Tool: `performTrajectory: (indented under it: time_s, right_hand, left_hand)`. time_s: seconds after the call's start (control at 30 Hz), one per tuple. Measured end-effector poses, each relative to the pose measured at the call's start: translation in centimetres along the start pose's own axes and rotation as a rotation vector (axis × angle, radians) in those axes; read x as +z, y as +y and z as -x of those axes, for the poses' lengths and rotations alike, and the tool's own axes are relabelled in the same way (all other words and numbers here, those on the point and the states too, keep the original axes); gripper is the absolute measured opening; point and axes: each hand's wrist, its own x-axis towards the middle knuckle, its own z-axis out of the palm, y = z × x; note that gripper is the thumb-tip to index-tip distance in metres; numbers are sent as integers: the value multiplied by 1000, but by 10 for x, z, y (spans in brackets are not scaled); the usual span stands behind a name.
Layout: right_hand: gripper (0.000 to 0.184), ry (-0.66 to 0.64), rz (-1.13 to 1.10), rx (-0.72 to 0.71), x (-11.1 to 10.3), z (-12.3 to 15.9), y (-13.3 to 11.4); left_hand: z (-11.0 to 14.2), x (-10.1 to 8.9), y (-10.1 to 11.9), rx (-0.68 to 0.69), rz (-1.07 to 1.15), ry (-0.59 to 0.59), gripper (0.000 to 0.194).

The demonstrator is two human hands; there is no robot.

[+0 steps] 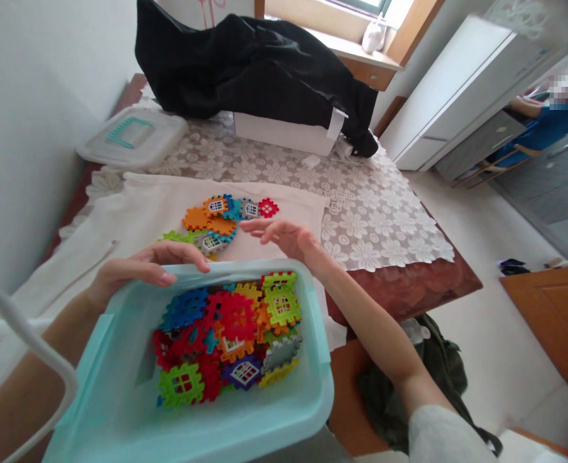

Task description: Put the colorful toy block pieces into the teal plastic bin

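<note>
A pale turquoise plastic bin (114,411) sits close in front of me, holding several colourful interlocking plastic tiles (230,315) with toothed edges, some with window lattices. My left hand (151,263) grips the bin's far left rim, thumb at the rim and a finger along it. Just beyond the far rim, my right hand (286,238) is open and holds nothing, its fingers pointing left. Its fingertips are beside a small pile of the same tiles (211,222) in orange, blue, grey, green and red, lying on a white cloth.
A clear lid (132,138) with a turquoise handle lies at the table's back left. Black fabric (255,64) covers a white box at the back. White lattice pieces (339,199) rest on the lace tablecloth (375,225). A dark bag (409,386) is at right; a person (539,132) is farther off.
</note>
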Motion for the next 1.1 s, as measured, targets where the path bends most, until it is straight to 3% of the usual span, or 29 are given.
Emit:
performTrajectory:
  time_s: [0.07,0.13,0.2,0.3,0.4,0.5,0.63,0.73,0.83,0.9,1.03,1.1]
  right_hand:
    - [52,155,152,21,6,-5,13]
    - [58,157,345,31,14,-8,26]
    - [70,7,512,34,22,-9,35]
    - [62,-194,629,23,29,-11,42]
    - [46,-177,626,4,28,-13,43]
    - [42,-114,558,-35,24,-13,37]
    - [34,-200,504,-62,9,-1,25]
    - [47,-250,515,46,-13,18,19]
    - [48,-255,474,180,-30,37,14]
    - [39,-290,452,260,-34,42,10]
    - [1,-398,483,364,-30,32,0]
    - [8,-450,488,361,-29,25,-3]
  left_hand:
    - [0,0,0,3,-12,11,27]
    - [0,0,0,-3,-13,19,30]
    - [0,1,1,-12,-10,17,31]
    - [0,0,3,-24,-20,1,32]
    - [-1,-2,4,-25,-30,-16,33]
    - [-2,-2,1,-15,-2,-26,32]
    - [-4,-2,-5,17,42,-63,30]
    - [-5,0,-8,30,70,-89,31]
    - [-4,3,-8,23,99,-92,31]
    - [-3,6,-7,20,104,-80,31]
    - [-2,6,-7,15,102,-75,30]
    - [-2,5,-7,22,99,-76,30]
